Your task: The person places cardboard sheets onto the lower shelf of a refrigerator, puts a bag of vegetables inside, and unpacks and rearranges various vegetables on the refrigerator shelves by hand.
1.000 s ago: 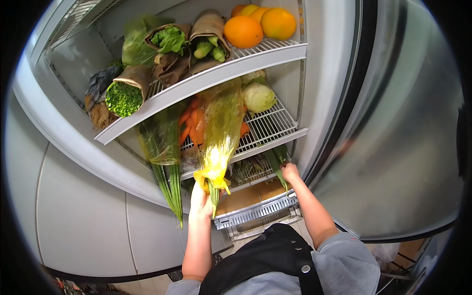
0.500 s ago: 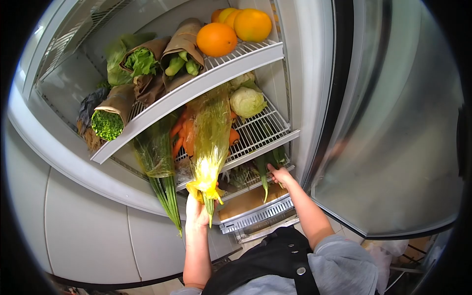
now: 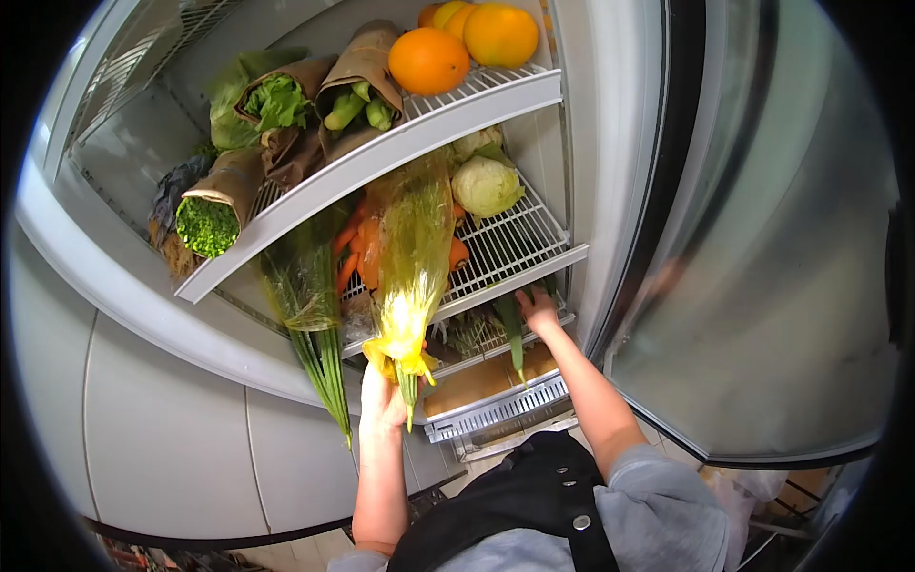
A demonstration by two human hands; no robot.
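My left hand is closed around the lower end of a long yellow-tinted plastic bag. Its knotted yellow end lies over my fingers, and the green tips of spring onions poke out below. At the lower shelf on the right, my right hand reaches under the shelf edge with thumb and fingers at a bunch of long dark green leaves. Those fingers are partly hidden by the edge and the leaves. Another bagged bunch of spring onions hangs down left of my left hand.
Oranges, wrapped lettuce and chopped greens in brown paper fill the upper shelf. Below are carrots and a cabbage on a wire rack. The glass door stands open at the right.
My right hand has moved up and deeper under the shelf edge, and the leaf tip below its fingers no longer shows. My left hand keeps its hold on the bag. The view has shifted slightly.
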